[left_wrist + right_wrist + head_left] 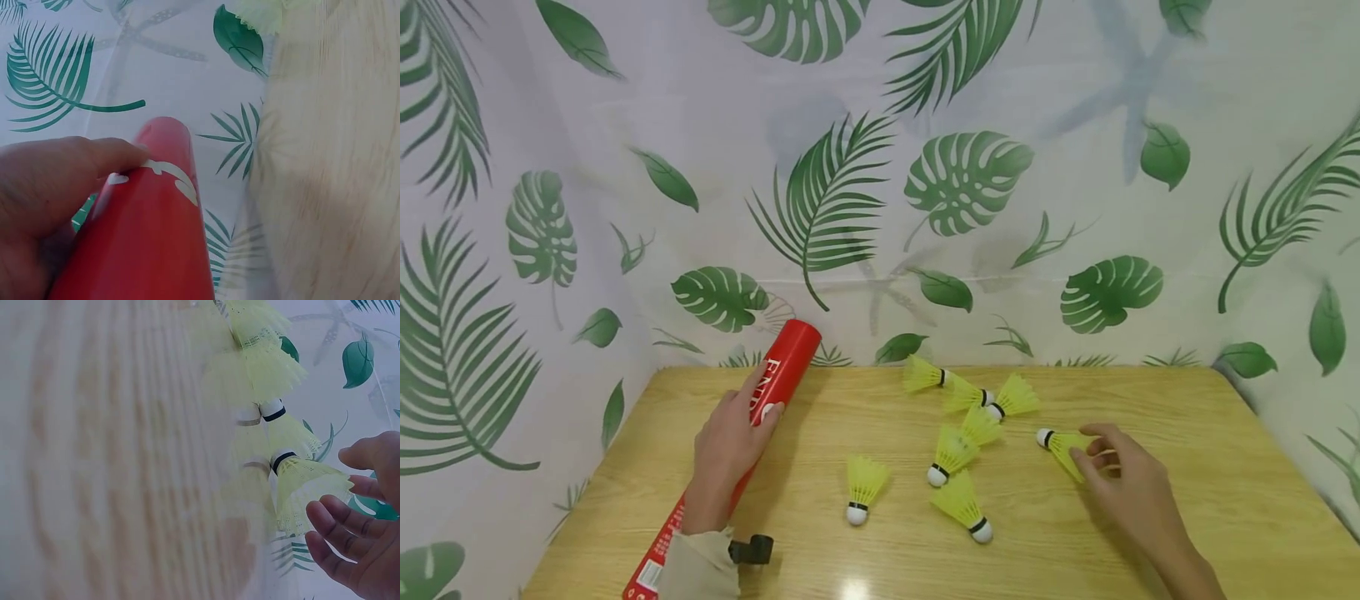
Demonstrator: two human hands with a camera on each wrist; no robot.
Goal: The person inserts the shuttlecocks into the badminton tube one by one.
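Meanwhile, left hand [726, 446] grips red tube [775, 392], contents hidden.

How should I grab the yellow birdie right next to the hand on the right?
Take the shuttlecock by its yellow skirt, probably from the near right, where the right hand already has fingertips at it. It lies on its side on the table, white cork pointing left, so the flared skirt faces that hand. The skirt is wide and easy to pinch lightly; the cork is small and round.
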